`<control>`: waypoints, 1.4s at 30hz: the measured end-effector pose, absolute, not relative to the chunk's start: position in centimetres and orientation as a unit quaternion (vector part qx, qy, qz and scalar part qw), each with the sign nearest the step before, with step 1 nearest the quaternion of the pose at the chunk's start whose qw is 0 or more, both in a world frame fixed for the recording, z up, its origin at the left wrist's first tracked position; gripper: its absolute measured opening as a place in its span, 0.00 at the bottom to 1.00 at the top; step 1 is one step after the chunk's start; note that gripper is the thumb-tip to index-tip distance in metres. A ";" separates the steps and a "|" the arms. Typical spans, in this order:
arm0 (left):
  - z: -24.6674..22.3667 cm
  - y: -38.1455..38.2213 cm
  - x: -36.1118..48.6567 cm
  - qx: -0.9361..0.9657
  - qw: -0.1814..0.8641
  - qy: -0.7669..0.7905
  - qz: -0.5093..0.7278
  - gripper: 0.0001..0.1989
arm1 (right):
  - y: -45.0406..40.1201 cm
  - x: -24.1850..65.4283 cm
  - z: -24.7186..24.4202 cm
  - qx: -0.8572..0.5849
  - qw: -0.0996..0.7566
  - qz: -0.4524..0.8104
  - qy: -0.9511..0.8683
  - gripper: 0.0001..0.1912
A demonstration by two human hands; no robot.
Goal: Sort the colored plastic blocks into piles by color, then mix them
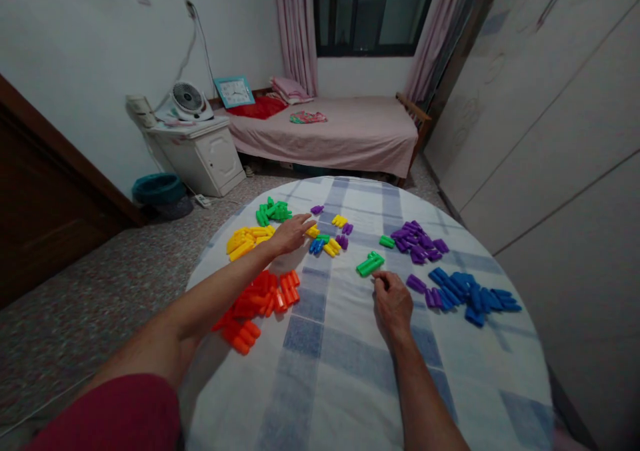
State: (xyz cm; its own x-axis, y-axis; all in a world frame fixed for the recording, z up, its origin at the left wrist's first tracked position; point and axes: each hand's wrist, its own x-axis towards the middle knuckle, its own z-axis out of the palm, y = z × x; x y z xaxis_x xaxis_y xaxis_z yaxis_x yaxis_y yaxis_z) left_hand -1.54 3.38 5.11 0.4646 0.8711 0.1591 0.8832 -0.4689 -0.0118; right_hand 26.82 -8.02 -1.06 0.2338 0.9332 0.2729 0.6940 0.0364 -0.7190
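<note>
My left hand [291, 234] reaches over the table with its fingers stretched out. Its fingertips are at a yellow plastic piece [313, 231]; whether they touch it I cannot tell. That piece is at the edge of a small mixed group with blue pieces [317, 246], more yellow pieces [331, 247] and purple pieces [343, 241]. My right hand [393, 302] rests on the cloth with fingers curled in, nothing visible in them. Just beyond its fingertips lie joined green pieces [370, 264].
Around the round table with its checked cloth [345, 371] lie heaps of orange pieces [260, 298], yellow pieces [245, 240], green pieces [273, 211], purple pieces [417, 241] and blue pieces [467, 291]. A bed [345, 131] stands beyond, and a white cabinet [215, 154] at left.
</note>
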 end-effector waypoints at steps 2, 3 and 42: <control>4.0 5.6 -0.8 -0.857 0.026 -0.513 -0.030 0.25 | -8.0 26.8 -1.1 -0.677 0.399 0.154 -0.599 0.16; 3.4 6.4 -0.6 -0.860 0.012 -0.510 -0.022 0.24 | -8.0 26.8 -1.2 -0.677 0.400 0.155 -0.598 0.16; 5.6 0.4 -10.9 -0.784 0.066 -0.615 -0.043 0.21 | -8.1 26.7 -0.9 -0.681 0.397 0.151 -0.596 0.16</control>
